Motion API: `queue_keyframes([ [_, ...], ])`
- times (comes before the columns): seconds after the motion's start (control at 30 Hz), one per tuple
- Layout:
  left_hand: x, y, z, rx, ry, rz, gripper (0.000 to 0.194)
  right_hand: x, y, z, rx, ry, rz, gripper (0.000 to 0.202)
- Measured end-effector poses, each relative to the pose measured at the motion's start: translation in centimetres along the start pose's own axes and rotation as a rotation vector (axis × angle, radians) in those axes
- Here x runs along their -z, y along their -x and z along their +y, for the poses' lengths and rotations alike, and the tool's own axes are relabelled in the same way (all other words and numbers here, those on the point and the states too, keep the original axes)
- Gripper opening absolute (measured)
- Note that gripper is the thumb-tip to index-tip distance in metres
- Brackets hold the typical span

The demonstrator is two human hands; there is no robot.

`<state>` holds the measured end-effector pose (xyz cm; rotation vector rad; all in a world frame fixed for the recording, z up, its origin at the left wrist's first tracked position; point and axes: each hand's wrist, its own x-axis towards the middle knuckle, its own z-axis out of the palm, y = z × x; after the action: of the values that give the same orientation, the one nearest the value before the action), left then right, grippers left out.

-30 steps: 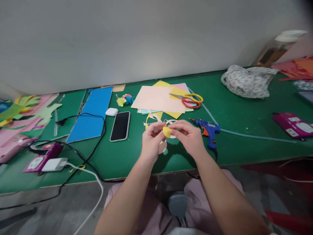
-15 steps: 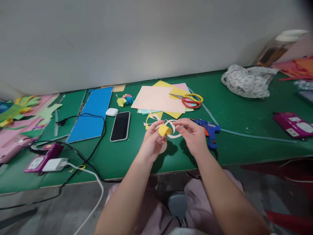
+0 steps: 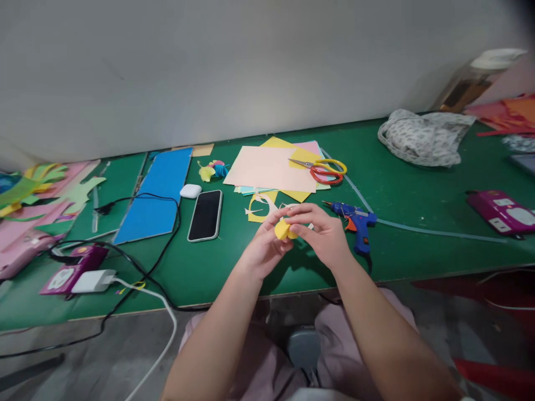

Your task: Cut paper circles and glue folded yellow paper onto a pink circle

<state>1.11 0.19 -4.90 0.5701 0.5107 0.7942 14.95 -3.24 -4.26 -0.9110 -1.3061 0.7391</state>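
Note:
Over the front of the table, my left hand (image 3: 267, 245) is closed around a small curled piece of yellow paper (image 3: 282, 229). My right hand (image 3: 320, 231) meets it from the other side, thumb and fingers pinching the same yellow piece. Part of the piece is hidden by the fingers. Just beyond the hands lie pale paper offcuts with round holes (image 3: 267, 205), partly covered by my fingers. A blue hot glue gun (image 3: 355, 217) with an orange trigger lies right of my right hand.
Behind the hands, red-and-yellow-handled scissors (image 3: 321, 169) rest on stacked coloured paper (image 3: 261, 167). A phone (image 3: 205, 216), white earbud case (image 3: 190, 191), blue board (image 3: 161, 189) and small paper flowers (image 3: 213, 170) lie left. A patterned cloth pouch (image 3: 424, 139) sits right; cables (image 3: 167, 301) cross the front left edge.
My right hand has moved left and now grips the yellow paper together with my left hand. The pale paper ring near its fingertips is now mostly hidden behind the hands.

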Motion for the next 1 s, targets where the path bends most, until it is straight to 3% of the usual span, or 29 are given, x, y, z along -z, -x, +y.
queue_keyframes([
  [0.37,-0.20,0.10,0.35,-0.012,-0.040,0.067,0.034,0.09,-0.06,-0.23,-0.032,-0.048,0.025,0.014],
  [0.67,-0.29,0.76,0.69,0.001,-0.065,0.007,0.041,-0.03,0.18,-0.54,0.018,-0.056,-0.093,0.018],
  [1.0,-0.50,0.80,0.46,0.014,-0.062,0.005,0.039,-0.29,0.33,-0.43,-0.008,-0.044,-0.055,0.012],
])
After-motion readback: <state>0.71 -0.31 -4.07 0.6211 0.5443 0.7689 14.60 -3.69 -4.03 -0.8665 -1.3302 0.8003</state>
